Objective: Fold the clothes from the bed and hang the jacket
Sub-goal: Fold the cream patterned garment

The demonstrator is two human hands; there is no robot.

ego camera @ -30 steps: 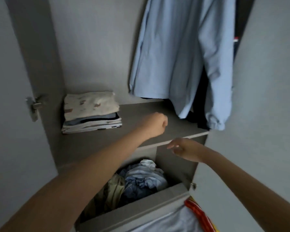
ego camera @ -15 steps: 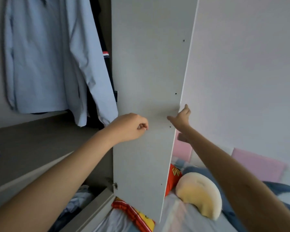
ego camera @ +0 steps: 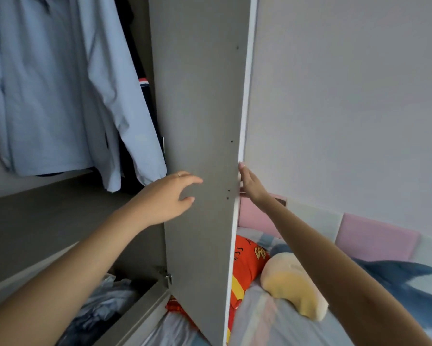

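Observation:
A light blue jacket (ego camera: 47, 96) hangs inside the wardrobe at the upper left, with dark garments (ego camera: 135, 71) behind it. The grey wardrobe door (ego camera: 202, 121) stands open, edge-on toward me. My left hand (ego camera: 167, 198) hovers in front of the door's inner face with fingers spread and holds nothing. My right hand (ego camera: 251, 184) reaches behind the door's outer edge, fingers straight against it. The bed (ego camera: 272, 318) with a pale striped sheet lies at the lower right.
The grey wardrobe shelf (ego camera: 35, 226) runs below the jacket. A compartment of crumpled clothes (ego camera: 102, 303) sits at the bottom left. On the bed lie an orange cushion (ego camera: 247, 260), a cream pillow (ego camera: 292, 285) and a blue plush toy (ego camera: 397, 275). Pink padded panels (ego camera: 377, 236) line the wall.
My view swung right from the shelf with the folded stack to the open door. My left hand uncurled from a fist; my right hand reached the door's outer edge.

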